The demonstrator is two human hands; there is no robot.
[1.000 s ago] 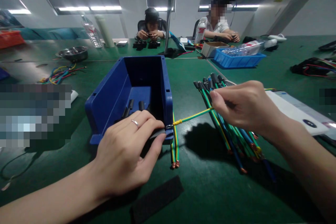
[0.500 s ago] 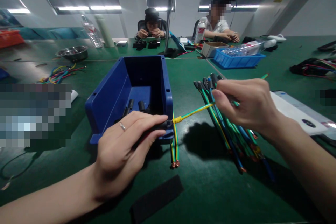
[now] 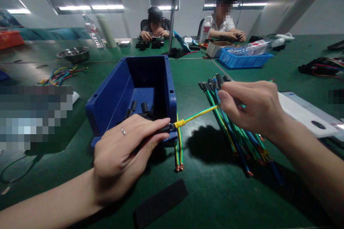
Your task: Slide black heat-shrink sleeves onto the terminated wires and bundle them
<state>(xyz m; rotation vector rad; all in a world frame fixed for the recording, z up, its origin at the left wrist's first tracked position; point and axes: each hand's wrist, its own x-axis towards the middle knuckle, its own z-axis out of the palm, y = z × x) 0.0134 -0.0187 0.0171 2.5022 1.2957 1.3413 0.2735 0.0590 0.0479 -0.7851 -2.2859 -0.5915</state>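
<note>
My left hand (image 3: pixel 123 154) pinches a short black sleeve (image 3: pixel 161 129) between thumb and fingers at the front rim of the blue bin (image 3: pixel 113 93), while my right hand (image 3: pixel 255 109) pinches the green-yellow wire (image 3: pixel 199 113), whose yellow-tipped end sits right at the sleeve's mouth, barely entered. The bundle of wires (image 3: pixel 228 128) on the tabletop beside my right hand already carries black caps at its far ends; two wires (image 3: pixel 178 154) by the bin look bare.

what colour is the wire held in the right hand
Green with yellow stripes: the wire, seen in the head view, runs from the right hand.
</note>
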